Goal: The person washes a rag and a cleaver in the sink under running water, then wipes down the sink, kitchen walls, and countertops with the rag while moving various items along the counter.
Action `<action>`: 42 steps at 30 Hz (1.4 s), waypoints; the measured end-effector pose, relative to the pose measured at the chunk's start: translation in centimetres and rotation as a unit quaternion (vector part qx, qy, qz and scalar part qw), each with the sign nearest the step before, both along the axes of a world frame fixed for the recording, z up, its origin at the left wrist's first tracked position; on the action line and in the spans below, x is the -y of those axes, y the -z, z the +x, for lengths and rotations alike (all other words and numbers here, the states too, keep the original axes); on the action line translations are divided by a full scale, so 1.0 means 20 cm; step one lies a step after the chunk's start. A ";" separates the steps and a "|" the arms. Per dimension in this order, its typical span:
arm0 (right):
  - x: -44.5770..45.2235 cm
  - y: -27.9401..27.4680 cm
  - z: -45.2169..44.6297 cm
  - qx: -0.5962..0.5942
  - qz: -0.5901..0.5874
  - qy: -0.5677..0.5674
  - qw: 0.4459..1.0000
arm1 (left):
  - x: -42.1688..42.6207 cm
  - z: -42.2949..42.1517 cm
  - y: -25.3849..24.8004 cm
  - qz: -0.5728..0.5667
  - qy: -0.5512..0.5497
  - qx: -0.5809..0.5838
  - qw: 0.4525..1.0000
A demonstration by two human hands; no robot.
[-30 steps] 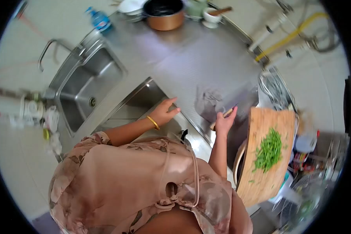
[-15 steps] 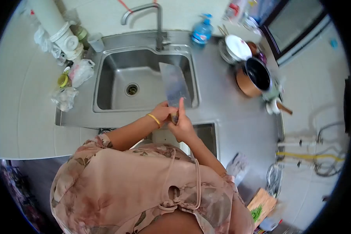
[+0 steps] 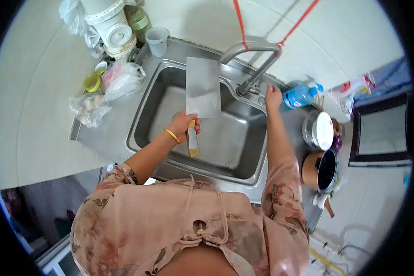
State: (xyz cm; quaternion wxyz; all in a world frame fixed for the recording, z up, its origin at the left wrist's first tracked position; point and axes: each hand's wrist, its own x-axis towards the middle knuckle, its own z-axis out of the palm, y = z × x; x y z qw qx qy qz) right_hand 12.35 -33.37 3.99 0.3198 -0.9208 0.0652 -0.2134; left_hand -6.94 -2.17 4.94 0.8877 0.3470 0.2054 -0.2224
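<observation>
While the left hand (image 3: 184, 126) is closed around the handle (image 3: 193, 148) of a broad cleaver (image 3: 203, 89), the blade stands out over the left part of the sink (image 3: 234, 143), its flat face turned up to the viewer and its end pointing to the far side. The blade's far right corner appears near the mouth of the faucet (image 3: 262, 69), though it is hard to tell whether they are at the same height. The right hand (image 3: 273, 98) reaches to the far right, beside the faucet's base and the blue bottle (image 3: 299, 95); its fingers look curled, but whether they grip or touch anything cannot be told. The likeliest trouble seems to be a slip: one hand alone bears the cleaver, and a wet or loose hold could let it turn in the palm or drop into the basin. A tilt to the right could knock the blade against the faucet, whose neck carries a red cord (image 3: 240, 23). A careless sweep of the right hand might tip the bottle, and a wide swing of the blade to the far left could topple the plastic cup (image 3: 157, 42) by the sink's corner.
</observation>
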 end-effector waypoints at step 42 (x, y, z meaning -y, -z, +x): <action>-1.02 0.02 -0.29 -0.054 -0.179 -0.454 0.871 | -0.03 -0.10 -0.07 0.114 0.015 -0.023 0.993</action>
